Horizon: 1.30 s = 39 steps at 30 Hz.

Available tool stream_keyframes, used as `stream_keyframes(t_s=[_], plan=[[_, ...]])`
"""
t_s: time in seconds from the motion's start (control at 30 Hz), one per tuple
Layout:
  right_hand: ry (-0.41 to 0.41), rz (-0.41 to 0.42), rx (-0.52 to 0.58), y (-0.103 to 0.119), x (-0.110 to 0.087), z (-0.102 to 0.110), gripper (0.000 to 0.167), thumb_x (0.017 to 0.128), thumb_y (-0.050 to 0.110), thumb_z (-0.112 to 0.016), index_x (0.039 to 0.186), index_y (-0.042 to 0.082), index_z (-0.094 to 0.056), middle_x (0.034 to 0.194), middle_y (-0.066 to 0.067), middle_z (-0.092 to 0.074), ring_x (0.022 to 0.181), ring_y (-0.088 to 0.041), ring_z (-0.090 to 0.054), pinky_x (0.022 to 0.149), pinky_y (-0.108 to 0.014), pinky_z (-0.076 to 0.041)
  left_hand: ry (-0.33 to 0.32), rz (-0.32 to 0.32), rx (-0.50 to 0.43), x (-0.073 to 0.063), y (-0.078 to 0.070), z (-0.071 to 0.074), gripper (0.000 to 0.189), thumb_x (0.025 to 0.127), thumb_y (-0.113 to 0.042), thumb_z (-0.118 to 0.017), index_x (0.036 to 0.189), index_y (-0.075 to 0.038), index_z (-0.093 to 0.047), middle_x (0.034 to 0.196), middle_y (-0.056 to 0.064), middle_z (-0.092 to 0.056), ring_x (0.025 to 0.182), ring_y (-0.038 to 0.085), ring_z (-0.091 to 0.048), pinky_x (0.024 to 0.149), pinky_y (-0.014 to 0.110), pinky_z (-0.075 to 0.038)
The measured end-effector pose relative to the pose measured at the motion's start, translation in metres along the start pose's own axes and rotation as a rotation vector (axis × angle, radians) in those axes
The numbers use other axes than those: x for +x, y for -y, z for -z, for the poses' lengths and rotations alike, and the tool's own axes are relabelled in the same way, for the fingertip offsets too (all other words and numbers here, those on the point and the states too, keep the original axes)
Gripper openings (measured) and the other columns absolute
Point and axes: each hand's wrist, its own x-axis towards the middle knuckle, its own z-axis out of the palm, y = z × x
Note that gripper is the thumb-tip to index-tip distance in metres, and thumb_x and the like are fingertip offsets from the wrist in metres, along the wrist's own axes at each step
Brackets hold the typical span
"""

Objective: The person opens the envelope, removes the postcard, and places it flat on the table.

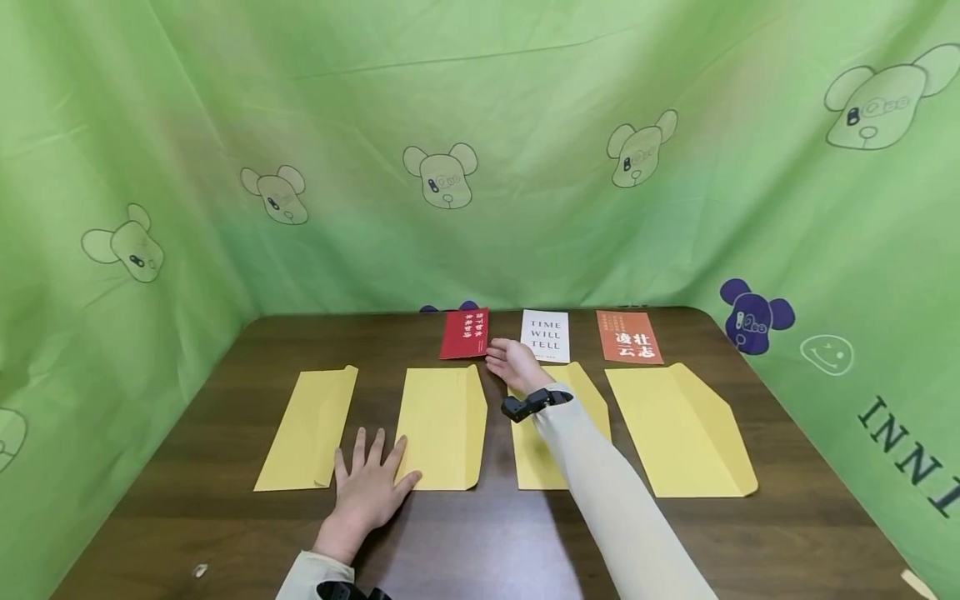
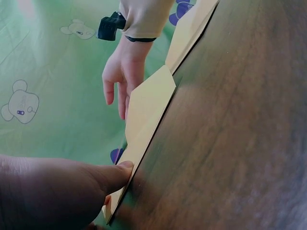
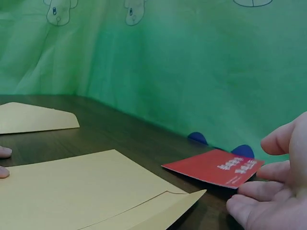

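My left hand (image 1: 367, 492) lies spread on the table. Its thumb and a fingertip rest on the near left part of a yellow envelope (image 1: 435, 425), and in the left wrist view the thumb (image 2: 117, 176) presses the paper. My right hand (image 1: 516, 365) reaches to the back of the table, fingers loosely bent. It is beside the right edge of a red card (image 1: 463, 335) with white characters. In the right wrist view its fingers (image 3: 261, 189) are at the card's edge; whether they touch it I cannot tell. Nothing is gripped in either hand.
More yellow envelopes lie in the row: one (image 1: 306, 429) at left, one (image 1: 528, 442) partly under my right forearm, one (image 1: 682, 433) at right. Behind them lie a white card (image 1: 546, 335) and an orange card (image 1: 628, 337). A green curtain (image 1: 480, 250) encloses the table.
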Motion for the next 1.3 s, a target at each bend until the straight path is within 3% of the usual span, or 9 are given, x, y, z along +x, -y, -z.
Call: stream_keyframes(t_s=[0.1,0.17,0.33,0.4,0.6,0.87,1.03,1.13,1.3], plan=[[0.033,0.015,-0.009,-0.001,0.008,0.013,0.053,0.105,0.017,-0.047,0.151,-0.005,-0.034,0.152,-0.034,-0.031,0.141,-0.041,-0.035,0.111,-0.041,-0.037,-0.007,-0.003,-0.009,0.0,0.0,0.0,0.062,0.099,-0.05,-0.053,0.15,-0.013,-0.047,0.156,0.023,-0.032,0.147,0.048,-0.011,0.11,0.072,-0.003],[0.013,0.017,-0.022,0.004,0.0,0.009,0.054,0.106,0.018,-0.045,0.153,-0.003,-0.032,0.153,-0.034,-0.029,0.143,-0.04,-0.031,0.113,-0.04,-0.035,-0.007,-0.005,-0.019,0.0,-0.001,-0.001,0.062,0.099,-0.049,-0.053,0.149,-0.013,-0.047,0.156,0.024,-0.032,0.147,0.048,-0.011,0.11,0.072,-0.003],[-0.05,-0.018,-0.027,0.038,-0.077,-0.044,0.054,0.109,0.014,-0.026,0.158,-0.002,-0.011,0.16,-0.029,-0.014,0.149,-0.04,-0.014,0.12,-0.041,-0.017,-0.025,-0.012,-0.038,0.0,-0.002,-0.003,0.061,0.099,-0.047,-0.055,0.147,-0.011,-0.049,0.157,0.024,-0.031,0.147,0.047,-0.01,0.11,0.072,-0.003],[-0.034,-0.022,-0.014,0.044,-0.095,-0.054,0.054,0.109,0.013,-0.025,0.158,-0.003,-0.008,0.16,-0.029,-0.013,0.149,-0.04,-0.012,0.12,-0.041,-0.016,-0.063,-0.022,-0.046,0.001,-0.001,-0.003,0.059,0.098,-0.046,-0.057,0.146,-0.011,-0.051,0.158,0.023,-0.029,0.147,0.047,-0.01,0.109,0.073,-0.004],[-0.022,0.007,-0.006,0.041,-0.101,-0.058,0.053,0.108,0.01,-0.027,0.157,-0.005,-0.011,0.159,-0.031,-0.018,0.148,-0.04,-0.017,0.12,-0.042,-0.018,-0.214,-0.027,-0.056,0.007,0.004,0.0,0.06,0.096,-0.043,-0.061,0.147,-0.013,-0.051,0.158,0.022,-0.028,0.148,0.044,-0.01,0.109,0.072,-0.007],[0.002,0.059,-0.009,0.045,-0.109,-0.068,0.059,0.102,0.0,-0.031,0.156,-0.007,-0.01,0.155,-0.034,-0.026,0.144,-0.043,-0.026,0.117,-0.045,-0.026,-0.274,-0.03,-0.061,0.008,0.011,0.011,0.074,0.094,-0.041,-0.064,0.153,-0.005,-0.037,0.155,0.027,-0.031,0.147,0.046,-0.012,0.109,0.072,-0.007],[0.054,0.072,-0.069,0.044,-0.119,-0.075,0.057,0.102,-0.001,-0.033,0.155,-0.008,-0.013,0.151,-0.036,-0.03,0.141,-0.045,-0.028,0.116,-0.045,-0.028,-0.326,-0.052,-0.067,0.004,0.027,0.021,0.073,0.094,-0.038,-0.065,0.152,-0.003,-0.037,0.154,0.027,-0.032,0.146,0.048,-0.013,0.108,0.072,-0.008],[0.079,0.088,-0.088,0.044,-0.128,-0.08,0.055,0.102,0.0,-0.034,0.154,-0.008,-0.018,0.145,-0.034,-0.042,0.135,-0.043,-0.038,0.114,-0.045,-0.032,-0.372,-0.053,-0.07,0.0,0.044,0.029,0.072,0.094,-0.035,-0.064,0.152,-0.003,-0.036,0.154,0.028,-0.031,0.145,0.049,-0.013,0.108,0.072,-0.009],[0.155,0.125,-0.155,0.04,-0.144,-0.091,0.048,0.103,0.001,-0.037,0.149,-0.009,-0.029,0.119,-0.014,-0.066,0.111,-0.027,-0.058,0.103,-0.04,-0.044,-0.41,0.02,-0.078,-0.011,0.078,0.045,0.067,0.097,-0.031,-0.059,0.151,-0.001,-0.034,0.152,0.032,-0.028,0.143,0.053,-0.01,0.106,0.075,-0.007]])
